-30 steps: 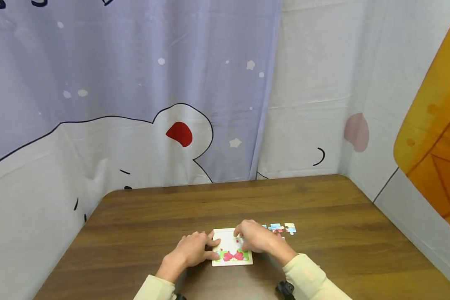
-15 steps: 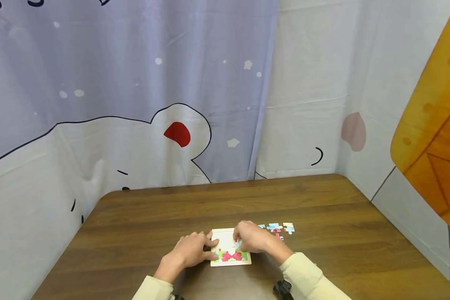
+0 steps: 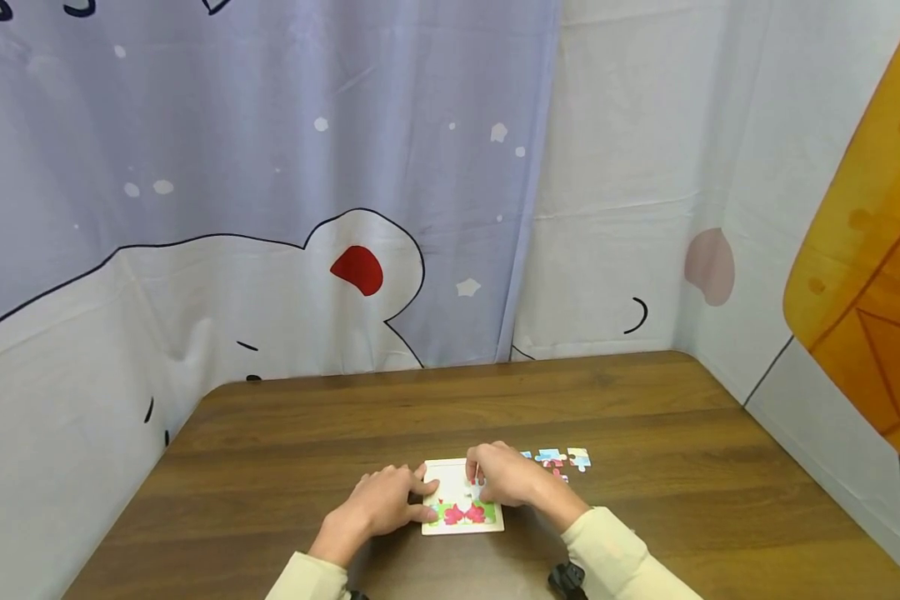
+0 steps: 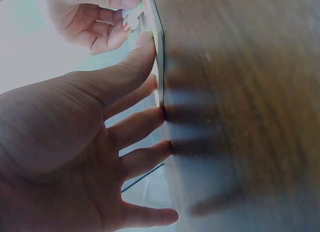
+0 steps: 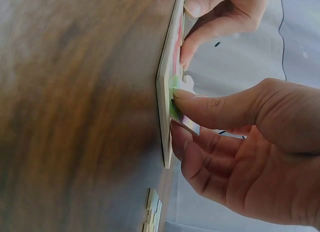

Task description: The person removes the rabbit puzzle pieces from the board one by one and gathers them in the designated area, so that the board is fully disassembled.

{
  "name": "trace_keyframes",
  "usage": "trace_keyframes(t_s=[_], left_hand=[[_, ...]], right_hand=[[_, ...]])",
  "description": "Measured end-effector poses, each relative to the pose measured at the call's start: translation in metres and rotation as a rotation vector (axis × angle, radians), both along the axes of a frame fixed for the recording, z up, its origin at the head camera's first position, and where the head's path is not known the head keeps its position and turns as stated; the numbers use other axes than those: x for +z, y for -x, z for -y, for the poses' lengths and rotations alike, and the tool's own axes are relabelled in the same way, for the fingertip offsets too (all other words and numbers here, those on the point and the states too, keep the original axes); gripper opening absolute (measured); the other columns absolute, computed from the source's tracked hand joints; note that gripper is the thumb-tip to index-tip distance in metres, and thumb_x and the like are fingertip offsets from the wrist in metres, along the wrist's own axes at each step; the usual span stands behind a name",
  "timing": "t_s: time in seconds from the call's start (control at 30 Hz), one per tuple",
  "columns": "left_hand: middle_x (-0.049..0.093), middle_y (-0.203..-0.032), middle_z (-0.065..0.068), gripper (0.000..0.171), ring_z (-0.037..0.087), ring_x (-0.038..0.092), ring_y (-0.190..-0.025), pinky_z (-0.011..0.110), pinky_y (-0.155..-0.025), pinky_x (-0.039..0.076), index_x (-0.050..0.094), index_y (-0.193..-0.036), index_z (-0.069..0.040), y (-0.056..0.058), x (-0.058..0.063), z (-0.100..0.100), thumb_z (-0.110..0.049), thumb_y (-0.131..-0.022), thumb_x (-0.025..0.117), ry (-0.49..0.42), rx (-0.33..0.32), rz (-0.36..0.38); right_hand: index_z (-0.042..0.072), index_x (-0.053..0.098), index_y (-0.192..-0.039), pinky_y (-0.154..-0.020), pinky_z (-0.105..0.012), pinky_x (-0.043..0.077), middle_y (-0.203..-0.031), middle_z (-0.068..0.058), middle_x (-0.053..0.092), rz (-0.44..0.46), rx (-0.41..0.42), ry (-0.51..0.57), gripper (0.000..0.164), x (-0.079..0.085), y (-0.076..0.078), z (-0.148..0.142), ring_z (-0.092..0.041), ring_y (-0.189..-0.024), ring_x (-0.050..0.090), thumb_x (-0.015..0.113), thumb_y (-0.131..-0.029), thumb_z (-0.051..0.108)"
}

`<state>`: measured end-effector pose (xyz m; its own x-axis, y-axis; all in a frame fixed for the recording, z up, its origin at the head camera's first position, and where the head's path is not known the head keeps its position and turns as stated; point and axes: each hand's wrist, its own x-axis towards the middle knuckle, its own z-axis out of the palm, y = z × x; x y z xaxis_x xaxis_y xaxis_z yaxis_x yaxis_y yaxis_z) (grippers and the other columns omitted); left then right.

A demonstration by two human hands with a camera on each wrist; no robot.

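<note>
Pinching a tilted puzzle piece (image 5: pixel 190 125), right hand (image 3: pixel 507 477) sits at the tray (image 3: pixel 448 475)'s right side, left hand (image 3: pixel 382 498) spread against its left edge; pressed crooked, the piece could snag and unseat flowered pieces (image 3: pixel 454 514) along the tray's near edge.

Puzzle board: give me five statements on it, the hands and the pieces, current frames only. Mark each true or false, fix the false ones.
1. The right hand pinches a puzzle piece. True.
2. The puzzle board is completely filled. False: its far part is bare, with no pieces in it.
3. Loose pieces lie on the table, to the right of the board. True.
4. The left hand is clear of the board. False: it touches the board's left side.
5. Red-pink shapes show along the board's near side. True.
</note>
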<state>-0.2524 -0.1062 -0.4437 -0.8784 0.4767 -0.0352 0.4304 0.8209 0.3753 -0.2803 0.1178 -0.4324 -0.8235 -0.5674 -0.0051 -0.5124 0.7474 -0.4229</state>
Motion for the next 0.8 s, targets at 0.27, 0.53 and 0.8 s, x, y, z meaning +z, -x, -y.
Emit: trace_keyframes(t_s=[0.27, 0.53, 0.8], left_hand=[[0.057, -0.141, 0.014, 0.051, 0.043, 0.055, -0.124, 0.066, -0.089, 0.045, 0.071, -0.129, -0.02, 0.0, 0.002, -0.002, -0.043, -0.084, 0.077, -0.001, 0.003, 0.009], [0.057, -0.14, 0.014, 0.05, 0.042, 0.056, -0.123, 0.064, -0.087, 0.046, 0.071, -0.129, -0.02, 0.002, 0.003, -0.002, -0.043, -0.084, 0.077, 0.007, -0.002, 0.003], [0.057, -0.141, 0.014, 0.051, 0.043, 0.055, -0.124, 0.066, -0.09, 0.044, 0.07, -0.13, -0.021, 0.002, -0.001, 0.0, -0.043, -0.084, 0.076, 0.016, 0.001, 0.011]], right_hand=[[0.014, 0.061, -0.079, -0.062, -0.029, 0.042, -0.07, 0.005, 0.051, -0.023, 0.026, -0.02, 0.027, 0.002, 0.0, -0.003, -0.016, -0.076, 0.049, 0.076, -0.068, -0.005], [0.014, 0.06, -0.077, -0.065, -0.029, 0.042, -0.07, 0.005, 0.05, -0.026, 0.043, -0.053, 0.026, 0.006, -0.001, -0.003, -0.021, -0.085, 0.051, 0.075, -0.071, -0.006], [0.011, 0.068, -0.084, -0.062, -0.025, 0.044, -0.07, 0.005, 0.057, 0.039, 0.087, 0.02, 0.023, 0.015, 0.0, -0.011, -0.01, -0.07, 0.052, 0.076, -0.074, -0.007]])
